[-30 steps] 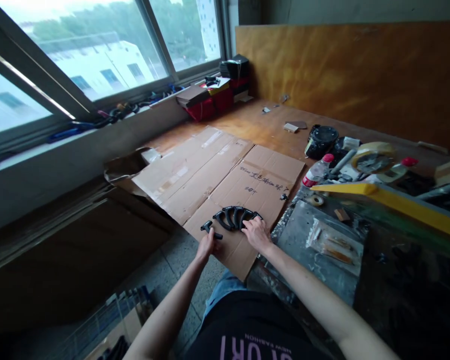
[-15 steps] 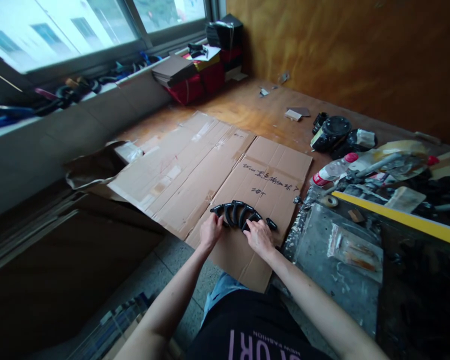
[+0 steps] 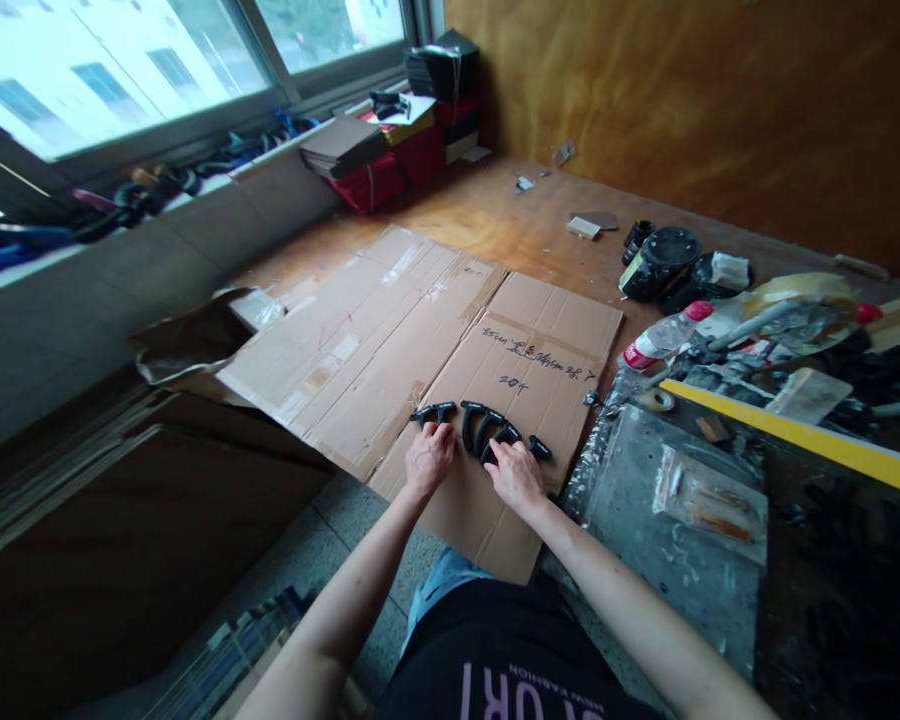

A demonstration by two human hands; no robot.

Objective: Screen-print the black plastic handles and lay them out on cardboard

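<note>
Several black, curved pieces with T-shaped ends [image 3: 477, 430] lie in an arc on a flattened cardboard sheet [image 3: 345, 390]; I cannot tell their exact kind. My left hand [image 3: 429, 460] is closed at the left part of the arc, its fingertips pinching the stem of one black piece. At the right part, my right hand [image 3: 517, 475] has its fingers bent round the lower end of another piece and partly hides it. One end of a black piece shows beyond the right hand's knuckles. A gap separates the left pieces from the middle ones.
Handwriting marks the cardboard beyond the pieces. To the right are a bottle with a red cap [image 3: 664, 338], a yellow-edged bar [image 3: 795, 432], a tape roll [image 3: 656, 400] and black containers [image 3: 664, 262]. Red and grey stacks [image 3: 367, 175] stand by the window. Cardboard sheets [image 3: 157, 500] lean at left.
My left hand has moved slightly right and its fingers are now on a piece nearer the middle. A gap has opened in the arc of black pieces. The right hand has hardly moved.
</note>
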